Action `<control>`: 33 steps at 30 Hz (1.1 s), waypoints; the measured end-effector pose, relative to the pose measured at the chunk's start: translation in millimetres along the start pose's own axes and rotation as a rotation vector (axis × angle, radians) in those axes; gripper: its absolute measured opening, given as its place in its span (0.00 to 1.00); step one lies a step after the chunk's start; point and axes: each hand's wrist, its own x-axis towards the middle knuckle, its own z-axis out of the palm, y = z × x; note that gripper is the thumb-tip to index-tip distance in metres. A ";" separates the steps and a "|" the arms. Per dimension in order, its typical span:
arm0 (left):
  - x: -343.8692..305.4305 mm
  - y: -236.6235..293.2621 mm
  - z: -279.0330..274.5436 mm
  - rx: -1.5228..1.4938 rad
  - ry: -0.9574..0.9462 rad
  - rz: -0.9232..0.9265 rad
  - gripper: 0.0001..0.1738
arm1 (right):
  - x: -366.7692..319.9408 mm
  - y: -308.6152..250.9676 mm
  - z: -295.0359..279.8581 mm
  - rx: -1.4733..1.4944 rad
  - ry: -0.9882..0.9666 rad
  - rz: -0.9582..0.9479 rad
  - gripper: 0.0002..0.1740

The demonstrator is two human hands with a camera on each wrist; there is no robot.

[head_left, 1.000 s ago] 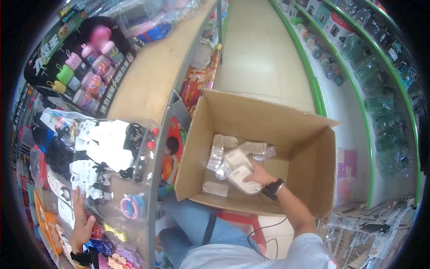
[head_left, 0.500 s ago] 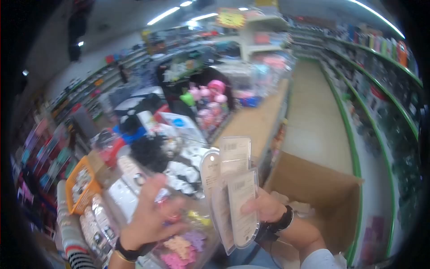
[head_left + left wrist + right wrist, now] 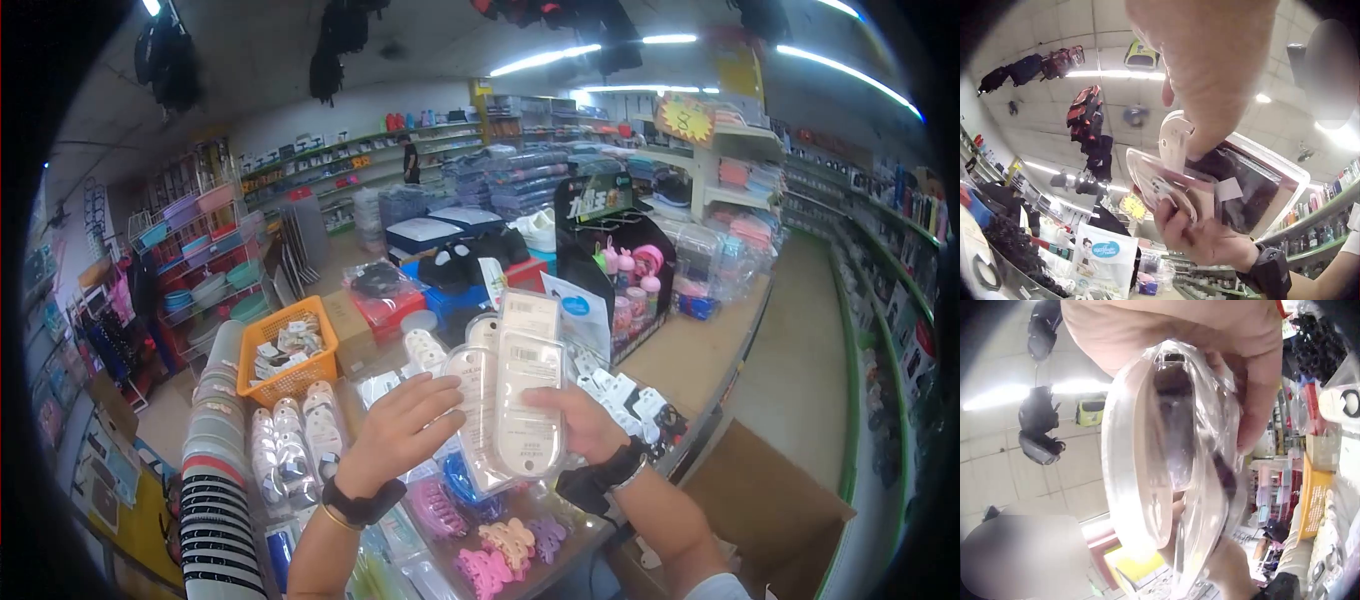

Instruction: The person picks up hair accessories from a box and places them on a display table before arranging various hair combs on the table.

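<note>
My right hand (image 3: 590, 425) grips several flat clear plastic packs (image 3: 530, 400) with printed card backs, held fanned and upright above the display counter. Its thumb lies across the front pack. From the left, my left hand (image 3: 400, 430) reaches to the leftmost pack, fingers extended at its face. The left wrist view shows the right hand (image 3: 1210, 244) around the packs' lower part and dark contents behind the plastic of one pack (image 3: 1260, 187). Seen edge-on in the right wrist view, the packs (image 3: 1129, 469) hang close together under the right palm.
Below the hands lie pink, purple and peach hair claws (image 3: 508, 545). An orange basket (image 3: 335, 355) of small packets stands at left, near rolled goods (image 3: 215, 500). At lower right is an open cardboard box (image 3: 770, 490), beside an aisle (image 3: 800, 330) with shelves.
My right hand has lifted the packs out of the cardboard box and over the counter. My left hand has left the counter goods and come up beside them. The head view has tilted up.
</note>
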 end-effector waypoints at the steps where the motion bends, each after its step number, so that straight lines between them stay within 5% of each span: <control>1: -1.1 -3.8 0.7 0.030 0.017 -0.013 0.12 | 7.7 0.7 -9.2 -0.016 0.026 -0.014 0.26; 6: -31.4 -30.9 25.7 0.124 0.114 -0.168 0.14 | 22.6 3.4 -54.7 0.064 0.204 -0.161 0.24; 8: -43.5 -40.7 37.4 0.162 0.082 -0.383 0.14 | 22.5 0.6 -62.1 0.081 0.236 -0.190 0.24; 13: -60.6 -84.5 66.6 0.033 0.003 -0.455 0.14 | 21.7 1.1 -73.9 0.029 0.362 -0.266 0.24; 16: -60.3 -106.0 78.9 0.084 -0.173 -0.447 0.13 | 22.4 4.0 -75.6 0.044 0.378 -0.262 0.24; 18: -55.2 -113.9 89.1 0.213 -0.549 -0.275 0.15 | 22.9 5.6 -71.4 -0.044 0.403 -0.280 0.22; 22: -54.2 -110.1 136.1 0.272 -0.674 -0.036 0.10 | 18.3 8.2 -64.5 0.008 0.397 -0.270 0.25; 24: -60.4 -108.7 166.6 0.261 -0.726 -0.034 0.08 | 17.7 8.3 -66.0 0.004 0.408 -0.274 0.25; 26: -62.1 -101.5 186.4 0.337 -0.976 -0.092 0.08 | 18.0 9.1 -68.3 -0.003 0.413 -0.286 0.25; 30: -66.9 -98.9 190.9 0.220 -0.890 -0.235 0.10 | 20.0 10.4 -71.3 -0.020 0.440 -0.320 0.25; 31: -70.4 -109.3 191.3 0.166 -0.887 -0.260 0.20 | 23.8 9.4 -72.1 -0.028 0.425 -0.327 0.25; 33: -83.8 -104.2 188.3 0.093 -0.833 -0.395 0.24 | 23.1 9.0 -69.8 -0.021 0.419 -0.317 0.25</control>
